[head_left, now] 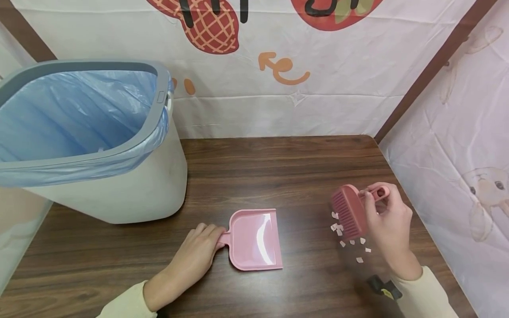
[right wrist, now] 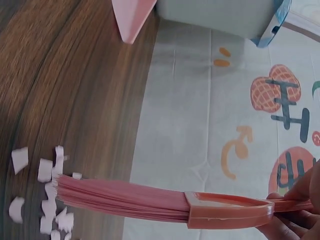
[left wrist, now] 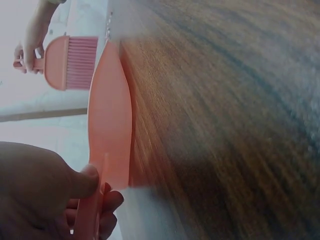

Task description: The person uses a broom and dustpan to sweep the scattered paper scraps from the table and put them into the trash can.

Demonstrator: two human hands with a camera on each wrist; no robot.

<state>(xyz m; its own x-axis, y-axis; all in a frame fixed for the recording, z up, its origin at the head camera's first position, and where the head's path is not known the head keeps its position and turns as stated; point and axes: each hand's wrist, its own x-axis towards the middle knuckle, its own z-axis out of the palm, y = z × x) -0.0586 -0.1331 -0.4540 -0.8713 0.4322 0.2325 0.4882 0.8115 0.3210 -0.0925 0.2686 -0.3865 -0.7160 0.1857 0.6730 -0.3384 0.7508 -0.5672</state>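
My left hand [head_left: 198,248] grips the short handle of a pink dustpan [head_left: 250,238], which lies on the wooden table with its flat lip facing right. In the left wrist view, thumb and fingers wrap around that handle. On the right, my right hand [head_left: 387,221] holds a pink hand brush [head_left: 353,210] by its handle. Small pale paper scraps [head_left: 359,260] lie scattered on the table under and around the bristles. The right wrist view shows the bristle tips [right wrist: 65,190] at the scraps, though whether they touch the table I cannot tell.
A grey-white trash bin [head_left: 151,194] with a blue liner bag stands on the left of the table [head_left: 278,168]. Behind it hangs a white printed cloth [head_left: 338,88], and another cloth [head_left: 457,176] hangs along the right edge. A black strap piece [head_left: 383,287] sits by the right sleeve.
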